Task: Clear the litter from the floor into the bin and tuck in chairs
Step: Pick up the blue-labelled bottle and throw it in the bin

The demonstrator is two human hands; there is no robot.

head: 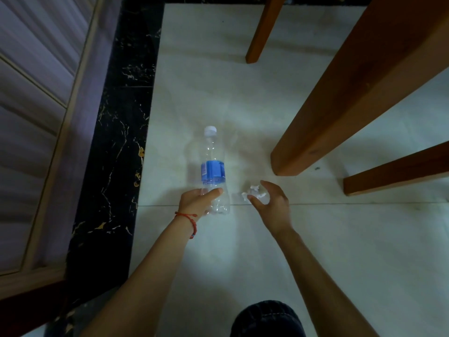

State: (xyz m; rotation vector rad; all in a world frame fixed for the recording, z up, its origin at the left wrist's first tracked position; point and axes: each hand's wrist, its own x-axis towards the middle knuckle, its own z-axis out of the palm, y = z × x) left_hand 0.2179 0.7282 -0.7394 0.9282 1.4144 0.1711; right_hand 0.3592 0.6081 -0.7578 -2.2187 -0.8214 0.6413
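An empty clear plastic bottle (pixel 211 164) with a blue label and a white cap lies on the pale floor tiles, cap pointing away from me. My left hand (pixel 198 201), with a red string bracelet on the wrist, is wrapped around the bottle's base end. Just to the right, a small crumpled white paper (pixel 254 192) lies on the floor. My right hand (pixel 272 203) is cupped over it with fingers spread, touching or nearly touching it; I cannot tell whether it grips the paper.
A thick brown wooden leg (pixel 340 98) stands on the floor right of the bottle, with thinner wooden legs behind (pixel 263 30) and at the right edge (pixel 398 173). A black marble strip (pixel 116 142) and a panelled wall run along the left. My dark-clothed knee (pixel 267 319) shows at the bottom.
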